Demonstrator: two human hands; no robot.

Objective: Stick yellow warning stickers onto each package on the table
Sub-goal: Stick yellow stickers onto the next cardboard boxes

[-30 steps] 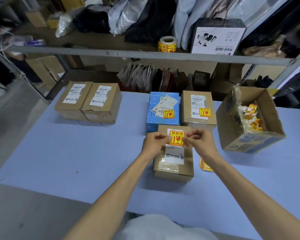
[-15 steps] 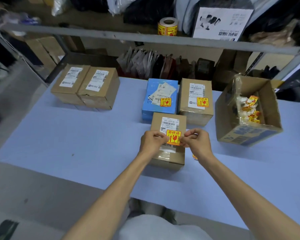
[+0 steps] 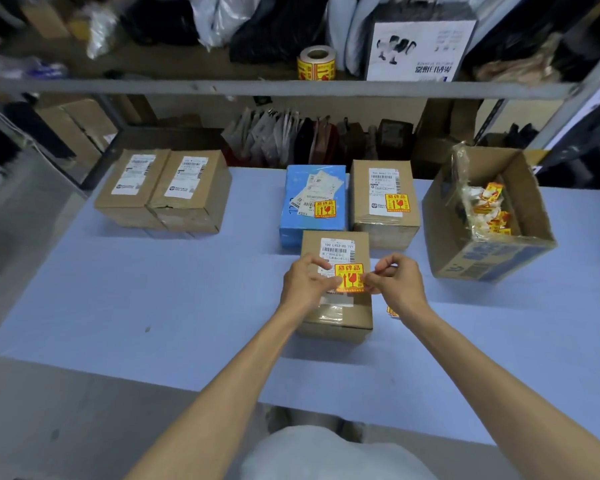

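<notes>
A yellow warning sticker (image 3: pixel 349 278) is pinched at its left edge by the left hand (image 3: pixel 303 283) and at its right edge by the right hand (image 3: pixel 395 282), both closed on it, over the near cardboard package (image 3: pixel 336 318) on the blue table (image 3: pixel 153 306). At the far right, an open carton (image 3: pixel 492 258) is filled with loose stickers (image 3: pixel 489 209) in clear plastic. Stickers are already borne by the blue package (image 3: pixel 291 220) and the brown package (image 3: pixel 383 221) beside it.

Two bare forearms, no sleeves reaching the wrists or elbows in view. Left hand (image 3: pixel 307 284) and right hand (image 3: pixel 397 284): no gloves, rings, watch or bands visible. Pale grey fabric garment (image 3: pixel 329 455) at bottom centre, plain, unmarked.
</notes>
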